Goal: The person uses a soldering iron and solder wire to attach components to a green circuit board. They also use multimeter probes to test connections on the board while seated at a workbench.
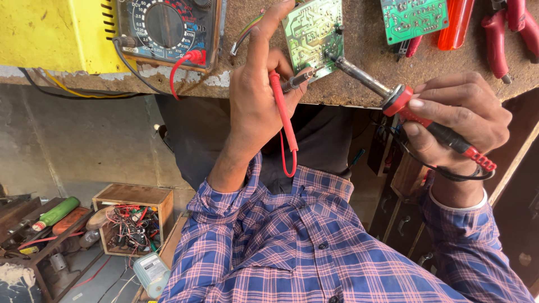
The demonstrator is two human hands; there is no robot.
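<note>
Green and speckled with solder, the circuit board (313, 31) lies on the rusty desk (359, 62) just past your fingers. Your left hand (259, 95) pins its near edge with a raised finger while pinching a red test probe (283, 98), whose lead loops down over your checked shirt (314, 247). Your right hand (457, 120) is wrapped tight around the red-handled soldering iron (404, 101), whose metal tip touches the board's right edge. A meter (165, 28) sits to the left, a second board (412, 17) and red pliers (508, 31) to the right.
</note>
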